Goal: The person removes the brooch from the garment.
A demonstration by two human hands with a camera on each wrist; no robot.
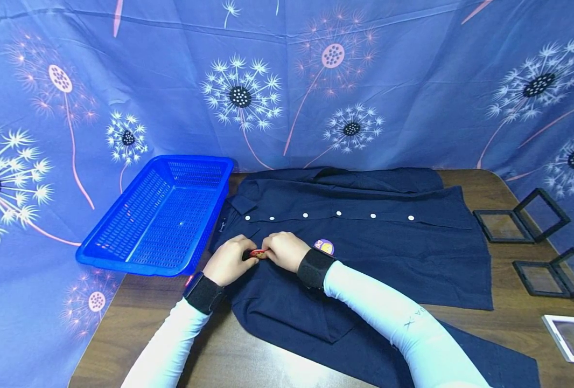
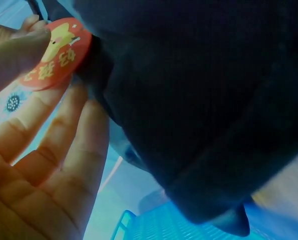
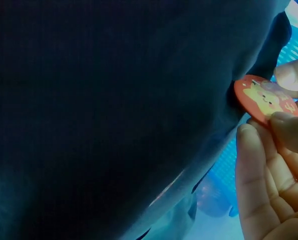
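Observation:
A round red button badge (image 1: 259, 254) with a yellow star-shaped character is pinched between both hands over the dark navy shirt (image 1: 389, 253). My left hand (image 1: 227, 262) grips its left side; in the left wrist view the thumb presses on the face of the badge (image 2: 63, 52), fingers behind it. From the other side my right hand (image 1: 287, 251) pinches the edge, and in the right wrist view its thumb lies on the rim of the badge (image 3: 261, 100). Dark cloth meets the badge's edge in both wrist views. The badge's back is hidden.
A purple round badge (image 1: 324, 247) lies on the shirt beside the right wrist. At the left stands a blue plastic basket (image 1: 153, 268). Two black hinged frames (image 1: 497, 240) (image 1: 541, 293) and a white one (image 1: 560, 345) sit along the right side of the wooden table (image 1: 122, 328).

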